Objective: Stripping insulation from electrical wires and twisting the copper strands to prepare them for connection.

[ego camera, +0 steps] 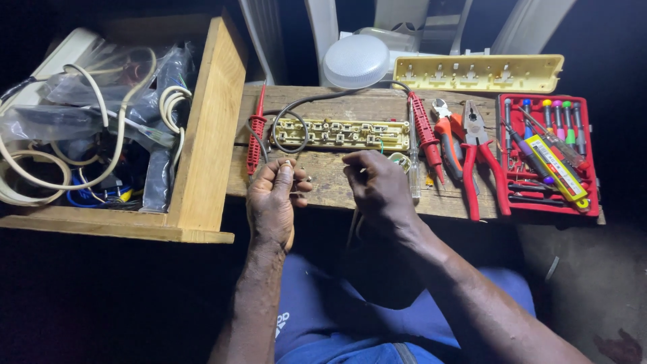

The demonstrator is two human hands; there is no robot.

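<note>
I see the left hand (273,195) at the near edge of the wooden plank (323,182), fingers curled shut with thumb and forefinger pinching a small metal part (286,163) at their tips; the part is too small for me to identify. The right hand (377,185) sits just to its right, fingers bent inward toward the left hand; I cannot tell whether they grip anything, though thin wire strands (354,226) hang below the palm. Just beyond both hands, lying lengthwise on the plank, I note the opened power strip base (340,133) with its brass contacts exposed and a dark cable (296,111) looping off its left end. A red test probe (255,135) lies at the left end of the strip and a second red probe (426,135) at the right end. Right of that probe I see orange-handled cutters (446,138), then red-handled pliers (482,168), then a red tray of small screwdrivers (549,155). At the far edge rest the yellowish strip cover (478,73) and a round white lamp cover (355,61). On the left stands a wooden box (209,135) filled with cables and plastic bags.
</note>
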